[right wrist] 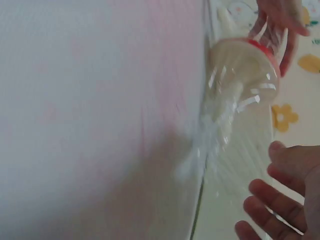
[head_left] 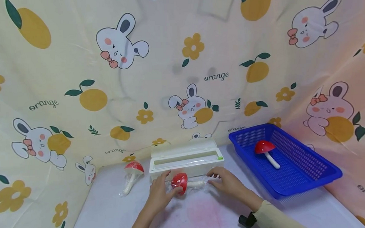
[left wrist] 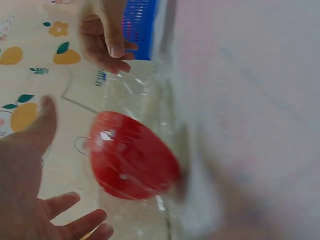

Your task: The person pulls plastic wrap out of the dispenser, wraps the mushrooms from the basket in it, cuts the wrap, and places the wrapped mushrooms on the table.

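Observation:
A toy mushroom [head_left: 179,184] with a red cap and white stem lies on its side, wrapped in clear plastic film, before a white cling film dispenser [head_left: 185,162]. My left hand [head_left: 161,192] is at the cap end, thumb and fingers spread around it. In the left wrist view a gap shows between these fingers [left wrist: 80,222] and the red cap [left wrist: 132,157]. My right hand [head_left: 225,183] hovers by the stem end, close to the loose film. Its fingers [right wrist: 272,197] are relaxed and apart in the right wrist view, with nothing between them.
Another film-wrapped mushroom [head_left: 133,174] lies left of the dispenser. On the right, a blue plastic basket [head_left: 311,186] holds one unwrapped mushroom [head_left: 266,150]. A printed cloth [head_left: 168,60] with rabbits and oranges hangs behind the white table [head_left: 113,213].

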`<action>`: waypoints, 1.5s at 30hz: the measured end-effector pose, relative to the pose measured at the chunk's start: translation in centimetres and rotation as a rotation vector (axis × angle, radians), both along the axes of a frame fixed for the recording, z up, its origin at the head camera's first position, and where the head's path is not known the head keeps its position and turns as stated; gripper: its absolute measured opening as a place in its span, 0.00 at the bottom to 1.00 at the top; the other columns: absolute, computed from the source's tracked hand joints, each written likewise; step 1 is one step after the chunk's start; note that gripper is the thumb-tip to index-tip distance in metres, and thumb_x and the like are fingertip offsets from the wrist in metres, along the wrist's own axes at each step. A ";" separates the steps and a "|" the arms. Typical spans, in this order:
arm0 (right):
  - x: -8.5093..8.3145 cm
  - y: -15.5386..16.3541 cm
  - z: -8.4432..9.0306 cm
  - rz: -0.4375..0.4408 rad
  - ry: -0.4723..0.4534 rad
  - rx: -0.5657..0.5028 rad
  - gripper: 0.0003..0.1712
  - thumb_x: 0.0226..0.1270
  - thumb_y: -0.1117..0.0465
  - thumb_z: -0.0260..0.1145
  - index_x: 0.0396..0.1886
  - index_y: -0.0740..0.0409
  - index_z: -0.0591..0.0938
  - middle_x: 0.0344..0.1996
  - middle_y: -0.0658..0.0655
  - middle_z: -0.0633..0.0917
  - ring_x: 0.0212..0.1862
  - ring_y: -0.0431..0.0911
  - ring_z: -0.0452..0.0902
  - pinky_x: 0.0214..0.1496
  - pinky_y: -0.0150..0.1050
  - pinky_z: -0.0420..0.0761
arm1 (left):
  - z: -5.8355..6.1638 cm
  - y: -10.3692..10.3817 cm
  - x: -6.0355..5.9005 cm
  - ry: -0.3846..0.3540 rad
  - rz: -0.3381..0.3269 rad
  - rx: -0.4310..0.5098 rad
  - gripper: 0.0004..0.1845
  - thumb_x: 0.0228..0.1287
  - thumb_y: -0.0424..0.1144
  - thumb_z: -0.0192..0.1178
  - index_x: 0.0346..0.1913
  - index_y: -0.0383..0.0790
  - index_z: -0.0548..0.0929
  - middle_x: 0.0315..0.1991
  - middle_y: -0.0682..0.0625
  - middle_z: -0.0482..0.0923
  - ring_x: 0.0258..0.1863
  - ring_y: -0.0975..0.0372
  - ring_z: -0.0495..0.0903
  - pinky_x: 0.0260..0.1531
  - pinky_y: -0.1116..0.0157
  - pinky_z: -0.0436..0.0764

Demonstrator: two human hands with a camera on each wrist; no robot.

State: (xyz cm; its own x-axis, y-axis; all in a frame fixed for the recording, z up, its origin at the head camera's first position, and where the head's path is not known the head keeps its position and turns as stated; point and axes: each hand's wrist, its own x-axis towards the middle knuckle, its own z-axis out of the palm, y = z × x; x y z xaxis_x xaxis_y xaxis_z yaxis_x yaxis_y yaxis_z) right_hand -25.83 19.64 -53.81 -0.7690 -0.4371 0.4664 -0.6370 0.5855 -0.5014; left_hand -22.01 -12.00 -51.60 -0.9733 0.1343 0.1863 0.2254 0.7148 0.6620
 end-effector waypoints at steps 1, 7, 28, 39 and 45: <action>0.0 0.3 0.1 -0.013 0.023 -0.016 0.11 0.68 0.65 0.78 0.48 0.57 0.88 0.43 0.54 0.89 0.42 0.52 0.85 0.45 0.44 0.86 | 0.4 0.1 -0.1 0.006 -0.007 0.002 0.46 0.61 0.59 0.77 0.76 0.42 0.71 0.71 0.40 0.75 0.70 0.40 0.71 0.69 0.32 0.67; -0.6 1.9 0.4 -0.092 0.133 -0.103 0.12 0.62 0.70 0.80 0.43 0.58 0.88 0.38 0.53 0.89 0.38 0.51 0.84 0.38 0.45 0.87 | 2.1 0.9 -1.4 0.050 -0.058 0.013 0.34 0.68 0.56 0.73 0.71 0.46 0.77 0.68 0.43 0.78 0.68 0.44 0.73 0.67 0.33 0.70; -3.9 4.4 0.0 -0.312 -0.213 -0.152 0.50 0.63 0.52 0.84 0.77 0.62 0.69 0.66 0.70 0.80 0.57 0.64 0.84 0.55 0.61 0.87 | 5.2 6.4 -7.9 -0.037 -0.315 0.128 0.22 0.79 0.45 0.65 0.70 0.44 0.80 0.64 0.44 0.84 0.64 0.48 0.80 0.66 0.45 0.80; -6.7 4.8 -1.2 -0.145 -0.390 -0.254 0.59 0.66 0.54 0.82 0.87 0.56 0.56 0.77 0.74 0.69 0.73 0.71 0.71 0.67 0.60 0.81 | 3.8 9.4 -10.1 -0.010 -0.436 0.200 0.18 0.75 0.35 0.69 0.64 0.37 0.85 0.60 0.39 0.86 0.61 0.43 0.83 0.64 0.47 0.81; -7.6 4.8 -1.7 -0.136 -0.413 -0.285 0.54 0.67 0.55 0.81 0.85 0.55 0.61 0.78 0.71 0.69 0.73 0.70 0.71 0.67 0.60 0.81 | 2.8 10.5 -10.8 -0.008 -0.432 0.203 0.16 0.75 0.34 0.68 0.62 0.39 0.87 0.60 0.43 0.87 0.59 0.48 0.84 0.61 0.56 0.84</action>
State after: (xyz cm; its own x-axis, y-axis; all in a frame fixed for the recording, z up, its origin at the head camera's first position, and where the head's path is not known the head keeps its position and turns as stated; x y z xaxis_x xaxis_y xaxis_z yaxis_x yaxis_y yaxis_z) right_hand -33.42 24.39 -55.50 -0.9551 -0.2202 0.1982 -0.2801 0.4530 -0.8464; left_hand -32.77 -1.52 -48.81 -0.8379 0.4886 0.2433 0.4675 0.4126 0.7818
